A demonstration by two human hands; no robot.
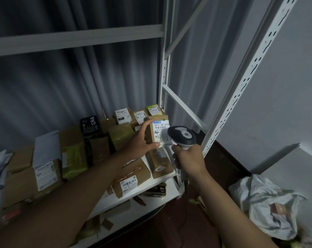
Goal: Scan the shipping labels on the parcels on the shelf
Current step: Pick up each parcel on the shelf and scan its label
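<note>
White shelf [148, 189] is carrying parcels; left hand [140, 142] is gripping a labelled parcel [157, 130], right hand [189, 158], at its 3 o'clock, clasping a scanner [183, 136].

Dim room | grey pleated curtain [44, 83] behind | white wall [285, 104] on right | white metal shelving upright [255, 68] | dark reddish-brown floor [187, 221] | crumpled white plastic bag [269, 208] on floor, right

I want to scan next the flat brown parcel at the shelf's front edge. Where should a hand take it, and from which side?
Probably by its long side edges, from above with the left hand. The flat brown parcel lies low with its label up at the near end, so keep fingers farther back; the right hand has the scanner.
</note>
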